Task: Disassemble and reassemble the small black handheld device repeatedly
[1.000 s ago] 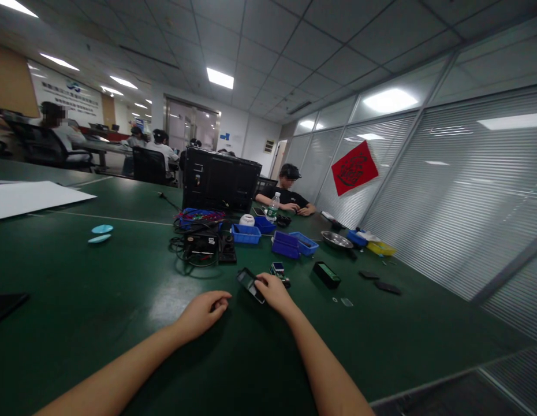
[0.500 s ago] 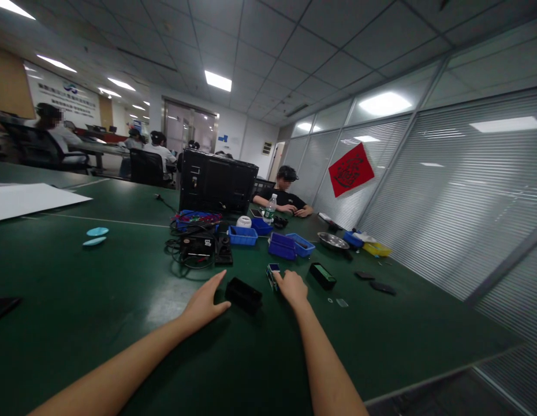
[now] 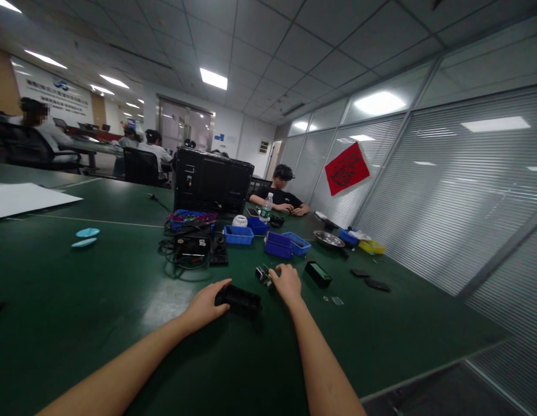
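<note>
A black plastic casing (image 3: 239, 299) lies on the green table in front of me. My left hand (image 3: 208, 303) grips its left end, thumb on the near side and fingers on the far side. Just right of and beyond the casing is a small circuit board module (image 3: 263, 276), tilted, with components showing. My right hand (image 3: 286, 281) has its fingers closed on the module's right side; the fingertips are partly hidden. To the right of that hand sits another black casing (image 3: 318, 274) with a green board inside. A small ring (image 3: 325, 299) and a clear plastic piece (image 3: 337, 301) lie nearby.
Behind my hands stand blue bins (image 3: 278, 245), a black power adapter (image 3: 191, 245) with tangled cables, a water bottle (image 3: 267, 208) and a monitor (image 3: 213, 182). A metal bowl (image 3: 329, 240) and flat black pieces (image 3: 376, 285) are to the right. A person (image 3: 280, 193) sits across the table.
My left hand has closed on the black casing, which is now turned. My right hand has tilted the circuit board module and shifted it slightly left. The camera view has shifted a little.
</note>
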The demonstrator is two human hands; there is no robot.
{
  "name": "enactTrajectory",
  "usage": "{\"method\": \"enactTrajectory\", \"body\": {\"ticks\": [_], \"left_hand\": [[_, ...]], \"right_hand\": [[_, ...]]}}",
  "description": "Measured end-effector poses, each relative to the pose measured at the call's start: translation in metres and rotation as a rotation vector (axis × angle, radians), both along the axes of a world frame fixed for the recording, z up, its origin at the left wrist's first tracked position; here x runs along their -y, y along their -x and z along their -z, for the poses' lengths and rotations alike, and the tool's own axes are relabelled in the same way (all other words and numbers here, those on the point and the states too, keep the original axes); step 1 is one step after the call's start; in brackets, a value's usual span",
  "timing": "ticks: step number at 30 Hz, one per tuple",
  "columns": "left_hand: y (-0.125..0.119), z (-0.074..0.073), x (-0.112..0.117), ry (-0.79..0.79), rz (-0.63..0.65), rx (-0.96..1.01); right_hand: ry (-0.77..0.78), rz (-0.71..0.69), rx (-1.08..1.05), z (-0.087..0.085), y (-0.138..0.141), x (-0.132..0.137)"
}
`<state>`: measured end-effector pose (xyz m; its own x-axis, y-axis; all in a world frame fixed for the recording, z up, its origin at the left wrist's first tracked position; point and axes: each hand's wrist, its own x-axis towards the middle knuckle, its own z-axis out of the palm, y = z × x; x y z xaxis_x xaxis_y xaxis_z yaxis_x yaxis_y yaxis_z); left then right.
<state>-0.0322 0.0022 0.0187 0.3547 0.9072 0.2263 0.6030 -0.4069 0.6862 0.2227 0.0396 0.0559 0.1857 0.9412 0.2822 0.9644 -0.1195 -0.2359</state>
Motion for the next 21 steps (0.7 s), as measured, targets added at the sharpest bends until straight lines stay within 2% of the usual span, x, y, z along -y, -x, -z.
{"method": "enactTrajectory", "body": {"ticks": [4, 9, 13, 17, 21], "left_hand": [[-0.001, -0.002, 0.001, 0.017, -0.016, -0.015], [-0.001, -0.001, 0.001, -0.002, -0.007, -0.007], [-0.001, -0.003, 0.002, 0.02, -0.014, -0.009], [-0.001, -0.005, 0.003, 0.025, -0.012, -0.009], [-0.001, -0.003, 0.002, 0.008, 0.006, 0.009]], "right_hand": [[0.054, 0.024, -0.032, 0.003, -0.002, -0.003], [0.141, -0.068, -0.071, 0.009, 0.005, -0.004], [0.068, -0.127, -0.051, 0.007, 0.015, -0.001], [-0.045, -0.27, -0.025, 0.003, 0.021, 0.005], [-0.032, -0.32, -0.079, 0.001, 0.02, 0.008]]}}
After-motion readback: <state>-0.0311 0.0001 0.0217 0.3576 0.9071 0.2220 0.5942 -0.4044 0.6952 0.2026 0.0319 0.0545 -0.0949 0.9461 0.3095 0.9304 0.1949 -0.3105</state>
